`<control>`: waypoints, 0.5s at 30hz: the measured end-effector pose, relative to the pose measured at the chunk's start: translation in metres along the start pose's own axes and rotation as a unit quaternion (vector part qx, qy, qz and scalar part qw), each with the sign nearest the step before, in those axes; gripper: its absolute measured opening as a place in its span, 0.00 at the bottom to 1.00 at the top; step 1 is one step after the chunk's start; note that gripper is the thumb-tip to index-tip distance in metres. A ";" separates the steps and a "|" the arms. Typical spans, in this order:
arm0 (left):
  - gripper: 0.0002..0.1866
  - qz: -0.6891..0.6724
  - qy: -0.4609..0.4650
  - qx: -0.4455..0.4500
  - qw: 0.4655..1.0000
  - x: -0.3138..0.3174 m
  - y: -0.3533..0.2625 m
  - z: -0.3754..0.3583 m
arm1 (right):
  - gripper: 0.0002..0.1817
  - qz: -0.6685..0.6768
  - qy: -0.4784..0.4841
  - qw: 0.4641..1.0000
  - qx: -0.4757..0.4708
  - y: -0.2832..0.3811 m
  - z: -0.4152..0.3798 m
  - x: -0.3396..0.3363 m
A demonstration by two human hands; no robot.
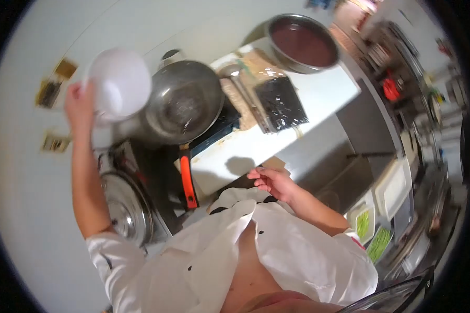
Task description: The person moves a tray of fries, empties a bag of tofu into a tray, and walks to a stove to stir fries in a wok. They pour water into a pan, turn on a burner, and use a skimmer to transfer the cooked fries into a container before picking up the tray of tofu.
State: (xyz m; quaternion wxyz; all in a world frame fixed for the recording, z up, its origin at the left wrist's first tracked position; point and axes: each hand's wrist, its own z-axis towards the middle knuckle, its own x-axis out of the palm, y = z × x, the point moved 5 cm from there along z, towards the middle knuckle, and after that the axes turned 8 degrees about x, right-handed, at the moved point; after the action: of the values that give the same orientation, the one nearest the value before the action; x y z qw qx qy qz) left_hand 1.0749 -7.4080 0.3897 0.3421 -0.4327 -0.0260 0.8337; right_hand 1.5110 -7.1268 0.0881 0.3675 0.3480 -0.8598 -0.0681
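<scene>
The left hand [80, 107] is raised at about 10 o'clock in the view and its fingers are closed on the rim of a white bowl [121, 82]. The bowl is tilted, with its open side turned toward the big metal wok [183, 101] that stands just beside it, at 3 o'clock from the bowl. The bowl's edge seems to overlap the wok's rim, but I cannot tell if they touch.

The right hand [273, 181] is low near the body, a little right of the centre of the view. It holds nothing; the fingers are loosely curled and it hovers at the near edge of the white counter [318, 99]. The two hands are well apart.

The inside of the wok looks dark and wet. At 6 o'clock from the wok an orange handle [187, 183] lies along the stove edge. At 8 o'clock from the wok there is a round metal lid [126, 206].

On the counter, at 3 o'clock from the wok, a clear bag of dark stuff [280, 103] lies flat beside a wooden board [238, 99]. At 1 o'clock from the bag stands a metal basin with dark red liquid [304, 44].

At 4 o'clock from the right hand, small trays with green vegetables [372, 235] sit on a lower shelf. The person wears a white jacket [292, 255], open in front.
</scene>
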 end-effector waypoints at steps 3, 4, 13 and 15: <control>0.18 -0.372 0.017 -0.152 0.915 0.010 0.025 0.014 | 0.15 0.018 -0.028 0.999 -0.036 -0.006 -0.018 0.005; 0.19 -0.482 0.029 -0.188 0.855 0.012 0.001 0.008 | 0.15 0.010 -0.031 0.998 -0.044 -0.006 -0.022 0.005; 0.24 -0.606 0.406 -0.228 0.645 0.160 -0.266 -0.127 | 0.15 0.022 -0.034 0.994 -0.104 0.006 -0.063 -0.041; 0.25 -0.600 0.449 -0.217 0.625 0.201 -0.324 -0.166 | 0.15 0.041 -0.028 0.993 -0.108 0.003 -0.072 -0.067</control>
State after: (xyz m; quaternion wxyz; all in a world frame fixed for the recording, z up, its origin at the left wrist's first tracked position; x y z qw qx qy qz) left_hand 1.2964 -7.0826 0.2544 0.6321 -0.7037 -0.3033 0.1154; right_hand 1.5909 -7.0713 0.1016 0.3809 0.2684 -0.8712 -0.1547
